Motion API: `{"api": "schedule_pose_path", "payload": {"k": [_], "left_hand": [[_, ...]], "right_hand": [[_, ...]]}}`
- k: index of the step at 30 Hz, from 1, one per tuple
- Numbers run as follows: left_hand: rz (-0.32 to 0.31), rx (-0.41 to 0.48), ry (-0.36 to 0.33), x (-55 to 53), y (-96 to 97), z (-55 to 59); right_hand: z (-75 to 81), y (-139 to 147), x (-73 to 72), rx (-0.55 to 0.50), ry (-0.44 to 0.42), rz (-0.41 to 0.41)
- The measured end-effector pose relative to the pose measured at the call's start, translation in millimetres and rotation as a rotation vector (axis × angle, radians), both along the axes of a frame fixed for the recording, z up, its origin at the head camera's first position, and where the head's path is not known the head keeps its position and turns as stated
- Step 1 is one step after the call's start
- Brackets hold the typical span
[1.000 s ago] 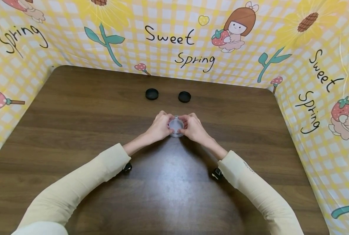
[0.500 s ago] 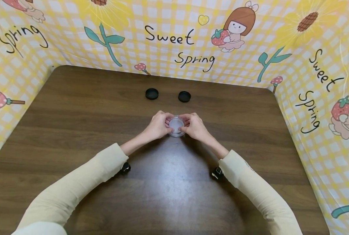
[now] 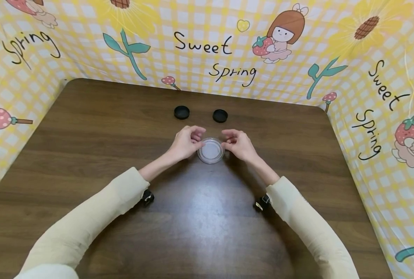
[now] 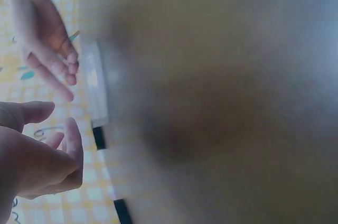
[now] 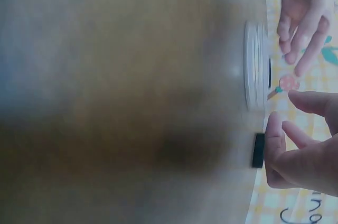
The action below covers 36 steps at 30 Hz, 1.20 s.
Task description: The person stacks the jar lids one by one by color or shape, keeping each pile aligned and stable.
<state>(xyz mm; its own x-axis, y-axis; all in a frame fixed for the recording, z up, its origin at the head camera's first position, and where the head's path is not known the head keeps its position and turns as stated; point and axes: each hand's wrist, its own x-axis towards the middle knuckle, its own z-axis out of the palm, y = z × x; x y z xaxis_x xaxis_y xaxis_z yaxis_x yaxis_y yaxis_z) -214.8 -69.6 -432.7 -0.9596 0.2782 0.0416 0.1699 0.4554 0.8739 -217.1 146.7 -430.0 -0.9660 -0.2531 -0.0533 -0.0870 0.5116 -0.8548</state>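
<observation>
A clear, round, shallow dish (image 3: 211, 151) with a pale, frosted-looking centre lies flat on the brown table (image 3: 179, 240). Its low side shows stacked rims in the right wrist view, where the dish (image 5: 255, 65) appears edge-on. To its left is my left hand (image 3: 187, 142), fingers loosely bent and holding nothing, its thumb tip right at the rim. My right hand (image 3: 240, 145) mirrors it on the other side, fingers apart from the thumb and nothing between them. Both hands hover around the dish's far half.
Two round black caps (image 3: 181, 112) (image 3: 220, 116) sit behind the dish, side by side with a gap between them. A yellow checked cloth (image 3: 207, 23) with cartoon prints walls the table's back and sides. Wood surface surrounds the dish.
Both hands have let go of the clear dish and drawn apart, left hand leftward and right hand rightward. More of the dish shows now, lying on the table. The black caps stay put.
</observation>
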Motion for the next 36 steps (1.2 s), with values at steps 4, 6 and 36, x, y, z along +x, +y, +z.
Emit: {"api": "schedule_pose_path", "payload": {"k": [4, 6, 36], "left_hand": [[-0.005, -0.022, -0.013, -19.3, 2.9, 8.3], [-0.007, -0.039, -0.021, -30.7, 6.9, 8.7], [0.012, -0.216, 0.022, -115.4, 53.1, -10.5]], "right_hand": [[0.2, 4, -18.6, 0.014, 0.003, -0.051], [0.2, 4, -28.0, 0.025, 0.004, -0.073], [-11.8, -6, -92.1, 0.085, -0.019, -0.127]]}}
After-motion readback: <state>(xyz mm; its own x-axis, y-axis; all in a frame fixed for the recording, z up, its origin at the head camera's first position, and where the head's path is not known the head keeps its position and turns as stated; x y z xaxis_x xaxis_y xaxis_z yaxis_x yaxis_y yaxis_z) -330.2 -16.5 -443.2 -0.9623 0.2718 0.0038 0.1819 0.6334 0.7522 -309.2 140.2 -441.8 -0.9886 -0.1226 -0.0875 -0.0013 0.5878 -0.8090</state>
